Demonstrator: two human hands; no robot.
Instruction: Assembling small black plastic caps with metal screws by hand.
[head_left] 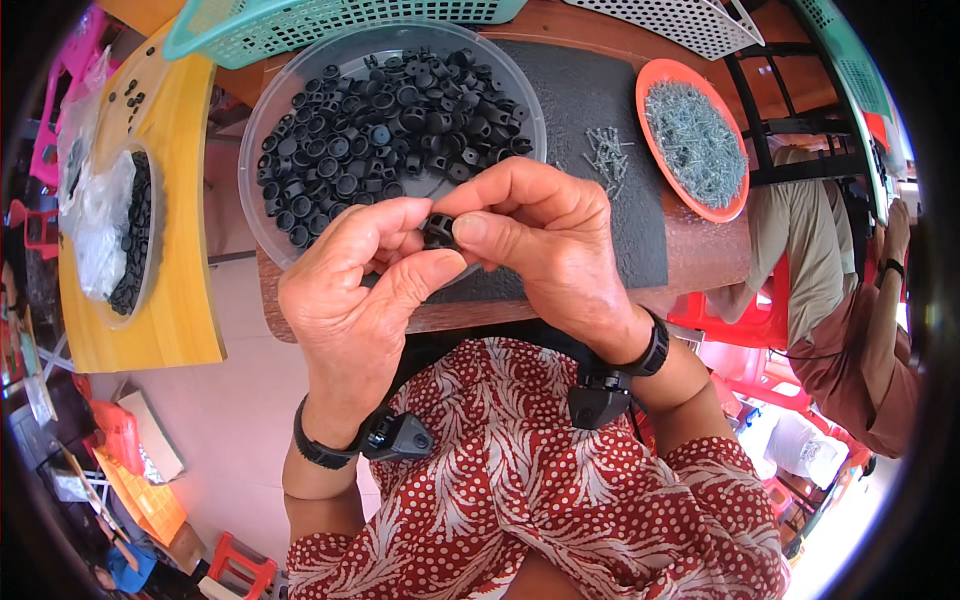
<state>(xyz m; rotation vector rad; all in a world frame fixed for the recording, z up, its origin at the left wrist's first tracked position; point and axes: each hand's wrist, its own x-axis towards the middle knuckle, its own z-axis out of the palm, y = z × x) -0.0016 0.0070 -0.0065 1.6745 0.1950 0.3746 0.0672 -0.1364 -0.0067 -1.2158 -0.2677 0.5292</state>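
Observation:
Between the fingertips of both hands is a small round black plastic part, held above the table's front edge. My left hand pinches it from the left with thumb and fingers. From the right, my right hand closes thumb and forefinger on it. Just behind the hands stands a clear round tub heaped with similar black parts. To its right, a few loose screws lie on a dark mat. An orange plate farther right bears a pile of silvery screws.
A green basket and a white basket stand at the back. At left, a yellow table carries another tub of black parts and plastic bags. Another person sits at the right, near red stools.

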